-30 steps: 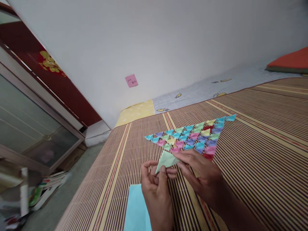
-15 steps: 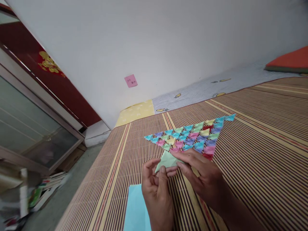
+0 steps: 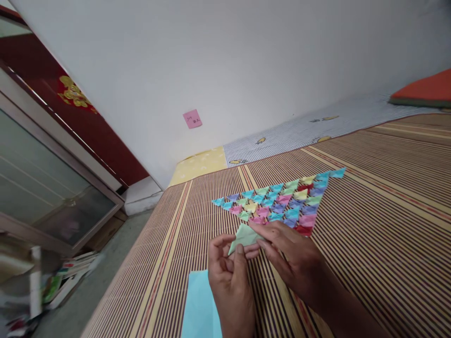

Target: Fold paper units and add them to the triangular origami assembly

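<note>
A small pale green folded paper point(image 3: 243, 236) is held between both hands just above the striped bamboo mat point(image 3: 369, 225). My left hand point(image 3: 229, 277) pinches its lower left corner with thumb and fingers. My right hand point(image 3: 292, 258) grips its right side, fingers laid along the top edge. Just beyond the hands lies a triangular patch of many small coloured folded paper pieces point(image 3: 282, 199), blue, pink, green, yellow and red, flat on the mat.
A light blue paper sheet point(image 3: 199, 305) lies on the mat under my left wrist. A pink sticky note point(image 3: 192, 119) is on the white wall. An orange cushion point(image 3: 423, 89) sits far right. A glass-fronted cabinet point(image 3: 45, 178) and stacked books point(image 3: 59, 281) stand left.
My right hand's fingers have slid slightly along the green paper's top edge; the paper sits a little lower. The coloured triangle has not moved.
</note>
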`<state>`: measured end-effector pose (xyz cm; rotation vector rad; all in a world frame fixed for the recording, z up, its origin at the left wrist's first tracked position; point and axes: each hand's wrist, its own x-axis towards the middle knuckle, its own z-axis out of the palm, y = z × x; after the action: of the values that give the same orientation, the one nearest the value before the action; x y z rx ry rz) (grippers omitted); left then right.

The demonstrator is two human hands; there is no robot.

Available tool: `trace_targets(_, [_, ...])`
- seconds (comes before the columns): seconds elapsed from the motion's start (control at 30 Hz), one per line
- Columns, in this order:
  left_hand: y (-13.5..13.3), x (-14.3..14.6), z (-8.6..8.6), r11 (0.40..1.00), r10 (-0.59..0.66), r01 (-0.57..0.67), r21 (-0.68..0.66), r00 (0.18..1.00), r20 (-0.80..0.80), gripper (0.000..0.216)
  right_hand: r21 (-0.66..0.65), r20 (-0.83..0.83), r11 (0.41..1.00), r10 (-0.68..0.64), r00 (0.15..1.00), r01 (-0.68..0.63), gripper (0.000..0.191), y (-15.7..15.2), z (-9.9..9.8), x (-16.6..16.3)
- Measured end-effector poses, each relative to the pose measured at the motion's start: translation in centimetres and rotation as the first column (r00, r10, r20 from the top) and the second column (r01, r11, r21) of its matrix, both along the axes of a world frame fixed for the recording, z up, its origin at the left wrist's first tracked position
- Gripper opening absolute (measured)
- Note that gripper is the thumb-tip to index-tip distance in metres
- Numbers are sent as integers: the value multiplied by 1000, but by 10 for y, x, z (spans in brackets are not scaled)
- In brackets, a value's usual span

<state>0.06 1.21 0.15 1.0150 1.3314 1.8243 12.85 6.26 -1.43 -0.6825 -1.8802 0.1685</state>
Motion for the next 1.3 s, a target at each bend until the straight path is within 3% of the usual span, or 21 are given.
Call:
trace_targets(0.3, [0, 0, -1, 1000, 11, -10, 20, 998, -60, 24, -30, 11, 1000, -9, 1000, 10, 39, 1, -4, 1])
trace_targets(0.57, [-4, -4, -4, 999, -22, 14, -52, 990, -142, 20, -32, -3, 999, -5, 1000, 5, 36, -1, 0, 0])
trace_targets(0.93, [-3, -6, -5, 999, -51, 53, 7, 984, -170, 11, -64, -36, 998, 17, 999, -19, 34, 2, -5, -2])
trace_targets(1.3, [-1, -6, -5, 991, -95, 82, -105, 987, -126, 21, -87, -104, 991, 89, 991, -98, 37, 0, -5, 0])
